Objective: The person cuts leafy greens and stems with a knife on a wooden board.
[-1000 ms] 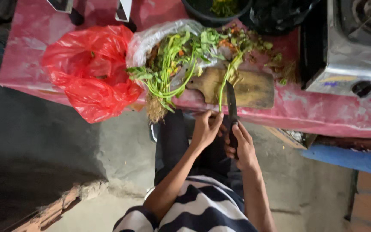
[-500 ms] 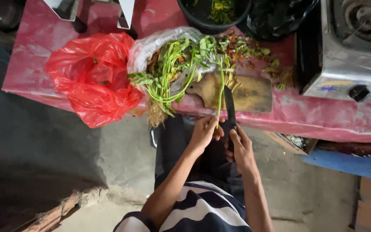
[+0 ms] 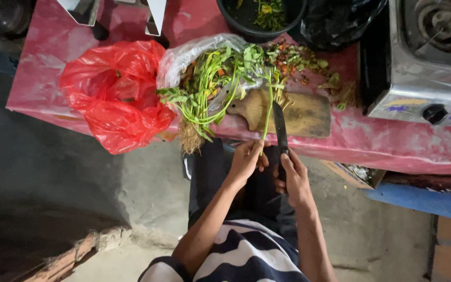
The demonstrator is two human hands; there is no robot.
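Left hand [image 3: 246, 159] pinches green stem [image 3: 267, 112]; right hand [image 3: 294, 175] clenched on knife [image 3: 280, 130] over cutting board [image 3: 309, 115]. Advisable: fingers clear of blade, stem steady on board.

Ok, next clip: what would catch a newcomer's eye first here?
The bright red bag slumped over the table's left edge. Next, the heap of greens spilling from a clear bag onto the board. Below, the left hand holds one stem while the right hand grips a knife.
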